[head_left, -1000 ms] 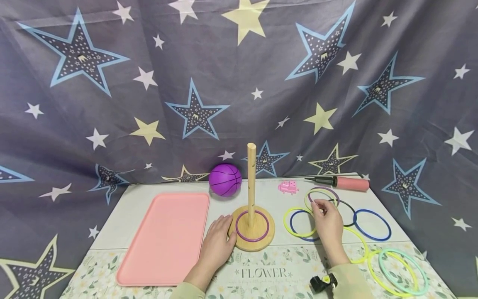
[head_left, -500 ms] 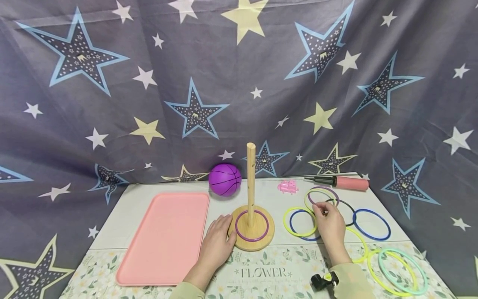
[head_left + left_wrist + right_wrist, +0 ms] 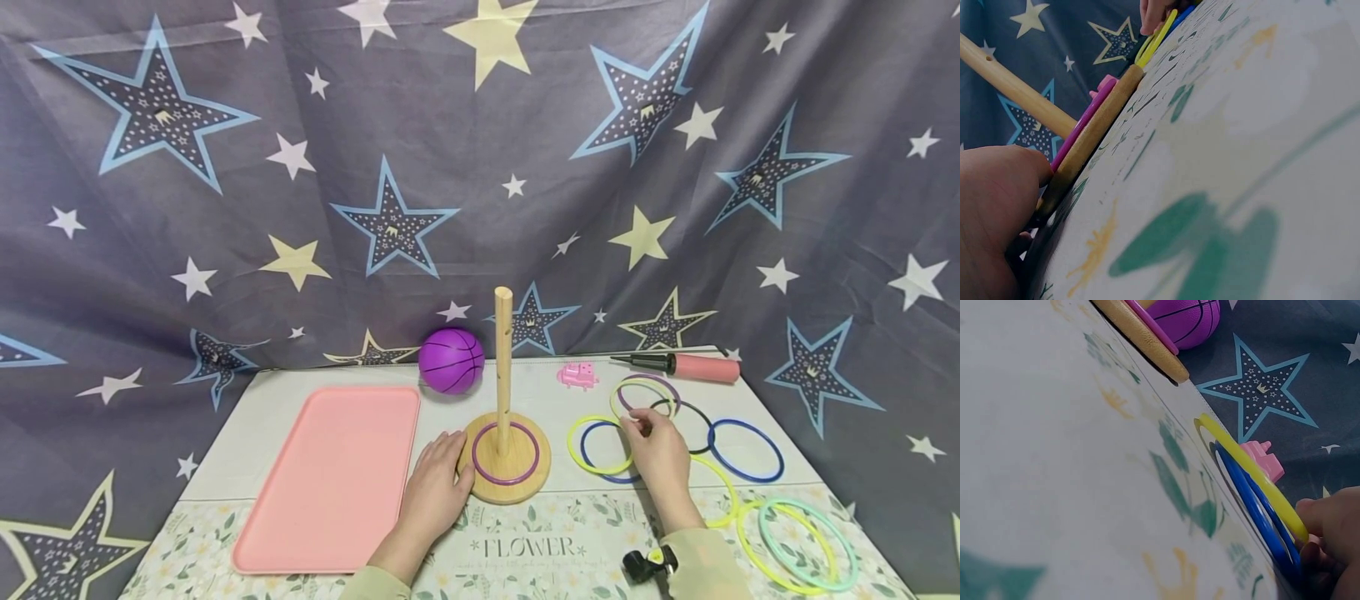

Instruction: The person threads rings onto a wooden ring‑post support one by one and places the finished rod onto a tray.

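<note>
Two sleeved forearms reach in from the near edge over a pale tablecloth printed with leaves and flowers, its capitals reading "FLOWER" and a fainter line beneath too small to read. A black device with a yellow patch sits on the right wrist. At near right, a mint ring overlaps a yellow-green ring.

Farther in, the left hand rests against the left side of a wooden stand, fingers extended, thumb touching the base; it lies between the stand and a pink tray on the left. A magenta ring lies on the base, around the upright post.

Right of the stand, the right hand pinches the right rim of a yellow ring between thumb and finger. That ring overlaps a blue ring; whether it is lifted, I cannot tell. More rings lie just beyond and to the right.

At the far side stand a purple ball with black lines, a small pink toy and, at far right, a red-and-black pump, before a starry grey backdrop.
</note>
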A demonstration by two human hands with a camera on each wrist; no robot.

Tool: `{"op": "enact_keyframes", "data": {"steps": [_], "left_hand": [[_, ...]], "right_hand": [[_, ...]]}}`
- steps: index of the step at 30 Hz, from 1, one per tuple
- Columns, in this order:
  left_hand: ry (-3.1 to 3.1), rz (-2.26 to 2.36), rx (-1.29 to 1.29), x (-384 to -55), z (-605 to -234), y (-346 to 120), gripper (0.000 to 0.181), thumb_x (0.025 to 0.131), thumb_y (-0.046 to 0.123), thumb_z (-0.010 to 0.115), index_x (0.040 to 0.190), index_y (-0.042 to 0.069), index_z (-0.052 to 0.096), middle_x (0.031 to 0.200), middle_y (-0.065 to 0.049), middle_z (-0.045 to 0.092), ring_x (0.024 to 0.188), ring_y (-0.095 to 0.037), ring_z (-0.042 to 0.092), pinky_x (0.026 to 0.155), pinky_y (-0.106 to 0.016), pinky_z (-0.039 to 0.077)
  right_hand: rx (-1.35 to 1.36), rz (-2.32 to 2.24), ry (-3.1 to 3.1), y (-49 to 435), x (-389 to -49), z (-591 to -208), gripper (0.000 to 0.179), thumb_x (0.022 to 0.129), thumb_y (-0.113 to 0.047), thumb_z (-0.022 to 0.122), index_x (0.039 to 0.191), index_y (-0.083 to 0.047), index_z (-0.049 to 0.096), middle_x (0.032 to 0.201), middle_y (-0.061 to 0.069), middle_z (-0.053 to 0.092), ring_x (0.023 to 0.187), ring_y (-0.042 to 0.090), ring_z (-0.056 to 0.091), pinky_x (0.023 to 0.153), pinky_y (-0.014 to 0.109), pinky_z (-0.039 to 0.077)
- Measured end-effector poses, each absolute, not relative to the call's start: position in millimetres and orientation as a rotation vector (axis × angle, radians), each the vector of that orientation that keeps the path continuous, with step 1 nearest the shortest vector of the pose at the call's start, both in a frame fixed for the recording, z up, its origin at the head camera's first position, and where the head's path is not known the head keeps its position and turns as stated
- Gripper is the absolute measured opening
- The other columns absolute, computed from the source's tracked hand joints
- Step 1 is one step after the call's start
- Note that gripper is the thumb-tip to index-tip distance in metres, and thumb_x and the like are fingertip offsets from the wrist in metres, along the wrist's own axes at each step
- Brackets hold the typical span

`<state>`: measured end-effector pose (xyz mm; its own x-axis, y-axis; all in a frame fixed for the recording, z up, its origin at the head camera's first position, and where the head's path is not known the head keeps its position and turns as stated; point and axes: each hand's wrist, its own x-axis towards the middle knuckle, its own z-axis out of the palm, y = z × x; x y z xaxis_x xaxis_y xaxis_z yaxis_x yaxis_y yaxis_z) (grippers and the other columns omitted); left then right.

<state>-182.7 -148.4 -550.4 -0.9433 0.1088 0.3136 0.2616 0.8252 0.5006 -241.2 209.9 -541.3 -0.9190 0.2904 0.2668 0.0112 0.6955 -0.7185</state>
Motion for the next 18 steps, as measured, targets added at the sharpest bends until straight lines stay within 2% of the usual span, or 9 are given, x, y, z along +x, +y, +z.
{"op": "enact_keyframes", "data": {"steps": [8, 18], "left_hand": [[-2.732, -0.816, -0.281, -182.4, -549.2, -147.6, 0.055, 0.104, 0.016, 0.070, 0.153, -0.007, 0.059, 0.156, -0.025, 0.060, 0.153, -0.044, 0.049, 0.132, -0.058, 0.031], [-2.728, -0.823, -0.282, -182.4, -549.5, -147.4, 0.054, 0.104, 0.016, 0.070, 0.152, -0.008, 0.059, 0.156, -0.025, 0.060, 0.152, -0.045, 0.049, 0.132, -0.059, 0.031]], "right_hand": [[-0.233, 1.053, -2.568, 209.6, -241.5, -541.9, 0.030, 0.103, -0.020, 0.078, 0.126, 0.000, 0.077, 0.100, 0.014, 0.073, 0.091, 0.033, 0.067, 0.080, 0.048, 0.051], [-0.202, 1.028, -2.584, 211.0, -242.3, -543.4, 0.024, 0.099, -0.015, 0.080, 0.119, -0.001, 0.079, 0.091, 0.008, 0.071, 0.081, 0.028, 0.063, 0.072, 0.041, 0.048]]}}
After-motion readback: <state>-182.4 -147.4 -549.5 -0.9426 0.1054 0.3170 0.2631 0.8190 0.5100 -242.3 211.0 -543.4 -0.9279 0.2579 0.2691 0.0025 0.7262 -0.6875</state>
